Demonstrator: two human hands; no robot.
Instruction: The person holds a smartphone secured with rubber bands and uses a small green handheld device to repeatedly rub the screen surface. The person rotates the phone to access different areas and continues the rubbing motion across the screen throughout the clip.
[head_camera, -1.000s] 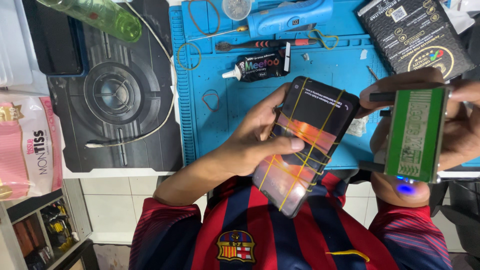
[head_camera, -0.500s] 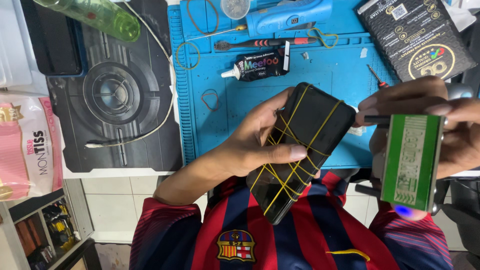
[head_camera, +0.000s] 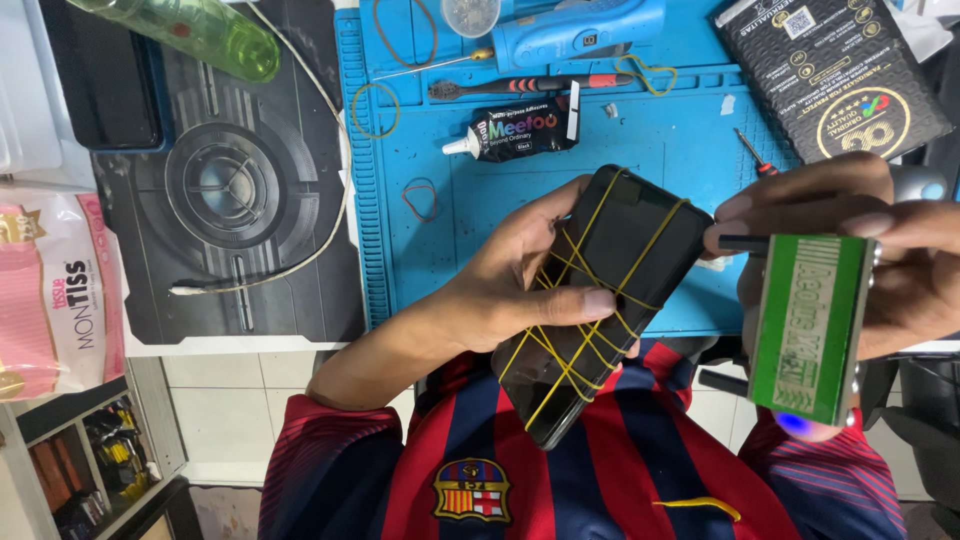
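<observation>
My left hand (head_camera: 515, 285) grips a black smartphone (head_camera: 645, 235) criss-crossed with several yellow rubber bands, held tilted above my lap and the edge of the blue mat. The thumb lies across the screen. My right hand (head_camera: 880, 255) holds a green rectangular device (head_camera: 808, 325) upright beside the phone's upper right corner, with a thin black part between fingers touching the phone. A blue light (head_camera: 795, 423) glows beneath the device.
The blue work mat (head_camera: 480, 230) carries a black glue tube (head_camera: 520, 130), a screwdriver (head_camera: 520, 87), loose rubber bands (head_camera: 375, 108), a blue tool (head_camera: 580, 30) and a black package (head_camera: 835, 70). A black pad (head_camera: 220, 190), green bottle (head_camera: 190, 30) and pink tissue pack (head_camera: 50, 290) lie left.
The orange reflection on the phone's screen has gone and the screen now looks dark. The green device has dropped slightly lower and nearer the phone. The left hand has turned the phone a little.
</observation>
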